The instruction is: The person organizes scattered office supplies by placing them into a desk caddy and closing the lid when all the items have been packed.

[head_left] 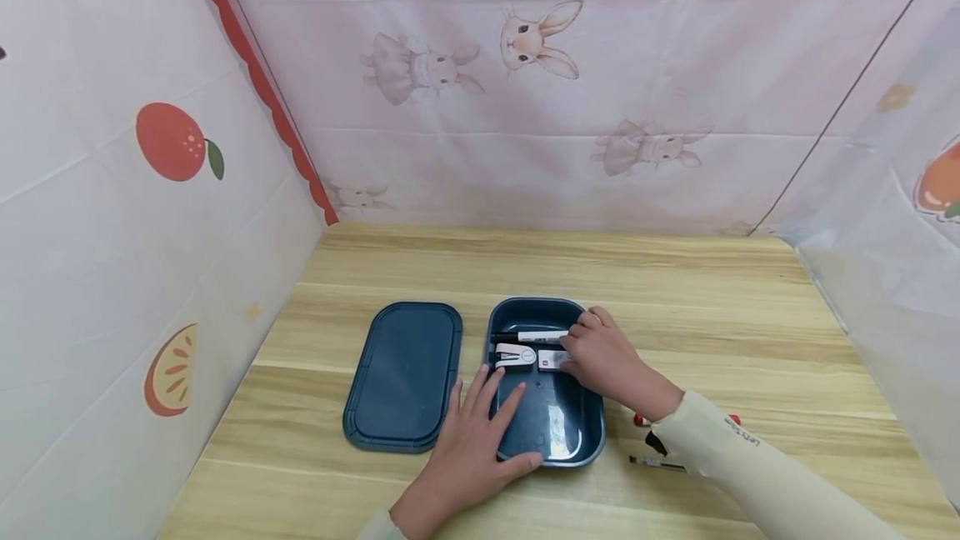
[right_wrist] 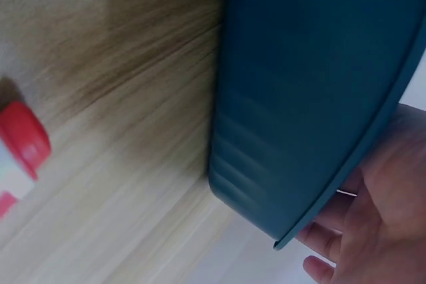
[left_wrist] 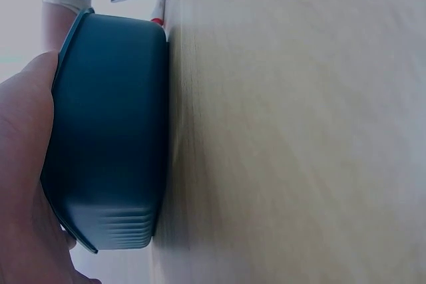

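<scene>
Inside the dark blue box (head_left: 525, 433) at the middle of the table (head_left: 675, 273), a small white block (head_left: 551, 359) lies crosswise, its long axis running left to right while the box's own runs away from the person. The right hand (head_left: 606, 363) is the nearer of the hands, reaching over the box's right rim with its fingers curled and, as far as the head view tells, thumb and finger pinching the block's right end; how firm that hold is cannot be told. To the block's left, just beside it and in the same row, sits a white and black stapler (head_left: 515, 357), which leaves little room that way. A white marker with a black cap (head_left: 534, 337) lies parallel to both on the far side, its right end hidden behind the curled fingers. The left hand (head_left: 474, 444), spread wide and gripping nothing, rests at the near left corner, fingers over the left rim and thumb along the near one; it appears to steady the box. Bare floor separates it from the block, which lies ahead and to its right. Left of the box, the matching lid (head_left: 402, 373) lies flat; on the right, a red-ended marker (head_left: 641, 420) and a pen (head_left: 656, 463) lie partly under the right sleeve (head_left: 750, 461).
</scene>
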The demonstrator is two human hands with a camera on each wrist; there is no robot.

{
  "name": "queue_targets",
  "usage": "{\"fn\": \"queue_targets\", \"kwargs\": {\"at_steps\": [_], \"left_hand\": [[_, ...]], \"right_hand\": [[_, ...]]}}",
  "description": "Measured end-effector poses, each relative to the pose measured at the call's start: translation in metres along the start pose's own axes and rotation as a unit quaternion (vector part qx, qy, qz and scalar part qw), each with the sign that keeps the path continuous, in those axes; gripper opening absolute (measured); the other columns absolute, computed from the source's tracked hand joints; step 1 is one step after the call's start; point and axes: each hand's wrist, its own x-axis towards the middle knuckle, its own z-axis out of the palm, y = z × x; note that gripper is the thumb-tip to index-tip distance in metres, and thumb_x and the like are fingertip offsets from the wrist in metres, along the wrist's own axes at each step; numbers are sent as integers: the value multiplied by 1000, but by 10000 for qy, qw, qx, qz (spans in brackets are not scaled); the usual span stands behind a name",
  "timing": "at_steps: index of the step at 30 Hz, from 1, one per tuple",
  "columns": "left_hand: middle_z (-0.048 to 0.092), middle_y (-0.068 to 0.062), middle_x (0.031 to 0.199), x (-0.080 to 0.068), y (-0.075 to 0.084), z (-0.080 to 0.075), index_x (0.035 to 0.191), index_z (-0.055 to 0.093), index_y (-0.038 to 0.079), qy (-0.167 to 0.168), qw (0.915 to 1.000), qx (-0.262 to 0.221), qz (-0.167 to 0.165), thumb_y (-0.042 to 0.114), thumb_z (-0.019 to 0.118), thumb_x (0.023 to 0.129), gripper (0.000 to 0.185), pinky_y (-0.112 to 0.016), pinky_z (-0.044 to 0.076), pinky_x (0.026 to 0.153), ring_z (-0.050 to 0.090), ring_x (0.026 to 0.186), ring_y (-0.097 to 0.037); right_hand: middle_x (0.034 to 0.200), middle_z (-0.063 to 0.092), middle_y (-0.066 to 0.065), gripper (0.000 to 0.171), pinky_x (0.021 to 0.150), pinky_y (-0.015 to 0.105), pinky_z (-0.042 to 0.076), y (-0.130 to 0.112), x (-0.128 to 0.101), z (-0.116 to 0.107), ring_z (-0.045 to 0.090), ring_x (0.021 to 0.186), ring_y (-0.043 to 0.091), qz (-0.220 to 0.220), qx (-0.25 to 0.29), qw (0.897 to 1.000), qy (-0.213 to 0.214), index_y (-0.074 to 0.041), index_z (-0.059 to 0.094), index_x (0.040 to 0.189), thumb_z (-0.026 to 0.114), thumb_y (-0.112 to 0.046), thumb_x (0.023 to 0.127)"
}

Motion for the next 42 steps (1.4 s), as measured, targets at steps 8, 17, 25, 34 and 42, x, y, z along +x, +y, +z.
{"fn": "queue_targets", "kwargs": {"at_steps": [8,17,25,34,42], "left_hand": [[14,-5,170,-1,1,-1,161,25,34,0,10000,-30,-3,79,42,91,85,-70,13,119,0,158,-29],[12,-2,170,-1,1,0,161,23,36,-53,10000,-29,-62,80,42,90,86,-69,12,119,-1,158,-28],[14,-3,170,-1,1,0,161,23,36,-7,10000,36,-84,80,43,90,86,-69,13,119,1,158,-29],[16,-4,169,-2,2,0,160,24,37,21,9999,17,-114,80,44,89,86,-68,13,119,2,158,-29],[15,-3,169,-1,2,1,160,25,36,10,9999,-53,-128,79,45,89,85,-68,12,120,1,158,-29]], "right_hand": [[103,74,6,35,93,44,43,-1,-3,-4,57,97,25,-77,219,9997,111,-12,76,107,81,-39,85],[124,65,13,47,99,47,51,0,-16,-10,57,115,30,237,835,9961,126,-9,70,123,76,-41,90],[148,50,19,63,109,52,45,6,-32,-8,46,137,35,596,1140,9917,-16,-9,59,141,64,-52,95],[162,30,20,68,112,58,40,14,-45,-7,33,147,38,1242,1767,9760,-283,-10,45,152,61,-48,98],[165,21,18,72,110,60,41,24,-65,-2,27,149,38,1298,1970,9711,-355,-12,37,156,58,-51,99]]}}
